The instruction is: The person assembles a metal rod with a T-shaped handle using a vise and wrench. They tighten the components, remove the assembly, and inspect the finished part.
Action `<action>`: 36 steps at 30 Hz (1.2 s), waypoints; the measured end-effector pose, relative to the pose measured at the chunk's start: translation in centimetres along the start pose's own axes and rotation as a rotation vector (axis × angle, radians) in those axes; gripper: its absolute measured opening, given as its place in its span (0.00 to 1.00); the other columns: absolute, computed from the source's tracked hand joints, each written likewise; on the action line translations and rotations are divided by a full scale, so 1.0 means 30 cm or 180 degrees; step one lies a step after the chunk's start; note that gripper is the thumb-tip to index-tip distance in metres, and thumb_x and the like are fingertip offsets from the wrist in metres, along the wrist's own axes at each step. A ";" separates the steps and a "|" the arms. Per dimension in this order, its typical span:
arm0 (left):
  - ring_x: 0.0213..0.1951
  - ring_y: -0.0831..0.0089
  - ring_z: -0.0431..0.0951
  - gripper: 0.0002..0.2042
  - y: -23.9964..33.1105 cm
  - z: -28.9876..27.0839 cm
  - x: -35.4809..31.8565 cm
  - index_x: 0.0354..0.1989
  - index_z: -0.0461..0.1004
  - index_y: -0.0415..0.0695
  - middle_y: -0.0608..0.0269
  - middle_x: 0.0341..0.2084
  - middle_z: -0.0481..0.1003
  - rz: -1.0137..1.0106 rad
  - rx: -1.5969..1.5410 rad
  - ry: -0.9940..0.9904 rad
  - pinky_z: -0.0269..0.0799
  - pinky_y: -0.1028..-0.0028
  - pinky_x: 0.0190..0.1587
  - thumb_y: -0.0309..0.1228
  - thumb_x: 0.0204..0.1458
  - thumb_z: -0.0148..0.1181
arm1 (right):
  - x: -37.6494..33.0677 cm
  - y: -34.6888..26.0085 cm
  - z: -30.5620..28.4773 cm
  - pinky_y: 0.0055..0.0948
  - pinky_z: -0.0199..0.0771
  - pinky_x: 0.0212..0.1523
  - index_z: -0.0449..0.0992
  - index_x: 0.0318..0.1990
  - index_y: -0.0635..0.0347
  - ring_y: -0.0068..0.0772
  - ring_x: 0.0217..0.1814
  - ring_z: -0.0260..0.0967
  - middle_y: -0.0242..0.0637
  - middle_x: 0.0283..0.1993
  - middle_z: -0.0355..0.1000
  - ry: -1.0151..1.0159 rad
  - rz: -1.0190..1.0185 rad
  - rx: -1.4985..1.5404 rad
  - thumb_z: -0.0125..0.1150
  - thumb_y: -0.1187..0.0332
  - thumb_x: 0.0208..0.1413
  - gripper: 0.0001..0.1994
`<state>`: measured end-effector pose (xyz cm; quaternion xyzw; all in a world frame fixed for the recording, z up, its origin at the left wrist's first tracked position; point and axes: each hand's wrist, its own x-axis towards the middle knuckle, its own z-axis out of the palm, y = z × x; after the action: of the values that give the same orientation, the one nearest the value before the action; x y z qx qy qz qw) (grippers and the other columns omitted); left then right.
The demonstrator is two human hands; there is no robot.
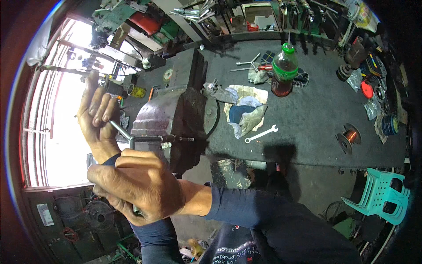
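Note:
My left hand (97, 116) is at the upper left, its index finger stretched up and the other fingers curled against one arm of a three-way socket wrench (132, 141). Nearer to me, my right hand (143, 185) is closed in a fist over another arm of the wrench, which it mostly hides. The wrench's third arm runs right, in front of a heavy bench vise (154, 116), and ends in a thin shaft by the vise's side. What that end seats on cannot be made out.
On the dark workbench (307, 145) lie crumpled rags (246, 112), a combination wrench (261, 134), a bottle of dark liquid (285, 72), a screwdriver (263, 67) and a spool of copper wire (350, 136). Green plastic stools (382, 193) stand at the right. A bright barred window (48, 123) is at the left.

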<state>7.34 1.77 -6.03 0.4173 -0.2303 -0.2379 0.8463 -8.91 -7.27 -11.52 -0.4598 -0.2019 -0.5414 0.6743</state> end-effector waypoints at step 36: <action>0.30 0.73 0.77 0.26 -0.111 0.090 -0.090 0.70 0.59 0.40 0.57 0.41 0.74 0.1574 0.0752 0.3044 0.74 0.75 0.29 0.28 0.65 0.58 | 0.078 -0.081 -0.062 0.35 0.73 0.46 0.74 0.38 0.64 0.40 0.42 0.73 0.47 0.34 0.76 -0.1156 0.0399 -0.0248 0.49 0.61 0.70 0.15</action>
<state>2.94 -0.04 -7.79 0.5045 0.0635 0.2116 0.8347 -10.78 -10.08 -9.67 -0.5874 -0.2701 -0.4139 0.6409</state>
